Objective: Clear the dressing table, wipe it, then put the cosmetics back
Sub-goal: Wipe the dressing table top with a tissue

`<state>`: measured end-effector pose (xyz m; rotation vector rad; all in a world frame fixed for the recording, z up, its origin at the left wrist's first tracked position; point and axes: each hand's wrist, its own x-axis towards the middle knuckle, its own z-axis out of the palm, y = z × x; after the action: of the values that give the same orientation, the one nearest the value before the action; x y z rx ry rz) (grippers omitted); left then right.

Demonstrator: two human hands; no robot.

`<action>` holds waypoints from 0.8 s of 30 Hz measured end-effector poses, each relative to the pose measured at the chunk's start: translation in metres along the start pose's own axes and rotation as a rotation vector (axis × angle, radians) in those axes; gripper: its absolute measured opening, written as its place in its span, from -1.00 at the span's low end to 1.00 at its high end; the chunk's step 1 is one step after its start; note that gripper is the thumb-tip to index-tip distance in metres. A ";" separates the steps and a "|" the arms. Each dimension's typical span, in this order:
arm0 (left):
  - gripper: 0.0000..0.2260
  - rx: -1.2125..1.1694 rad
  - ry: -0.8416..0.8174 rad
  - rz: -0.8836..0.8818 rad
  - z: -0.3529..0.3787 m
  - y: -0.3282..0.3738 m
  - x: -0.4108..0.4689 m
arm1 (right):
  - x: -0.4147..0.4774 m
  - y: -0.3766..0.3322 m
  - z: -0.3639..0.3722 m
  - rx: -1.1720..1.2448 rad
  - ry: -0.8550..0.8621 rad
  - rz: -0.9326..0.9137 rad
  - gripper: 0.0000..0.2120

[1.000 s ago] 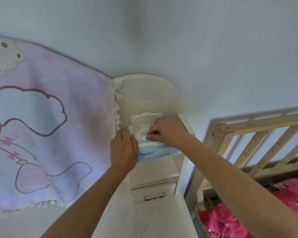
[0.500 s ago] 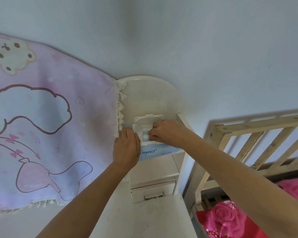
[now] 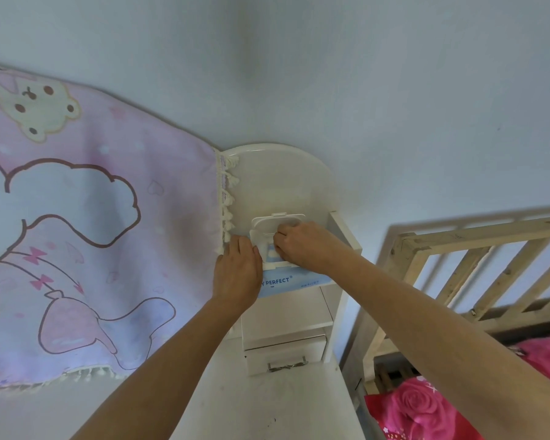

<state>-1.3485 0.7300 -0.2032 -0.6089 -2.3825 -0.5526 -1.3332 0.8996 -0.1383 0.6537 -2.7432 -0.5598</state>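
A blue and white pack of wet wipes (image 3: 294, 282) lies on the upper shelf of the white dressing table (image 3: 267, 401), its white flip lid (image 3: 278, 222) standing open. My left hand (image 3: 235, 273) rests flat on the pack's left end, fingers straight. My right hand (image 3: 302, 246) is at the pack's opening with its fingertips curled in, pinching a white wipe (image 3: 272, 254) that is mostly hidden by the fingers.
A pink cartoon cloth (image 3: 92, 249) hangs at the left, over the table's back. A small drawer with a metal handle (image 3: 286, 365) sits below the shelf. A wooden bed frame (image 3: 458, 265) and a pink rose bedcover (image 3: 426, 408) stand at the right.
The view has tilted slightly; both hands stay on the wipes pack. My right hand's fingers have worked a little deeper into the opening.
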 end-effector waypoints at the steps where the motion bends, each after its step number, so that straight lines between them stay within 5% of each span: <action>1: -0.96 0.004 -0.002 -0.012 0.002 -0.001 0.000 | 0.000 -0.001 0.002 0.032 0.033 0.015 -0.95; 4: -0.76 0.006 -0.048 -0.078 0.002 0.000 0.002 | -0.004 0.002 0.010 0.212 0.149 0.097 -0.93; 11: -0.88 -0.003 -0.102 -0.154 0.001 0.003 0.000 | -0.021 0.012 -0.001 0.698 0.108 0.317 -0.86; 16: -0.83 0.015 -0.153 -0.198 -0.001 0.007 0.000 | -0.021 0.013 -0.003 0.765 -0.098 0.283 -0.72; 24: -0.79 0.008 -0.211 -0.195 -0.005 0.007 0.002 | -0.014 0.001 -0.005 0.747 0.069 0.497 -0.69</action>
<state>-1.3440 0.7334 -0.1962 -0.4523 -2.6610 -0.5874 -1.3201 0.9062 -0.1360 0.0878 -2.8433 0.6058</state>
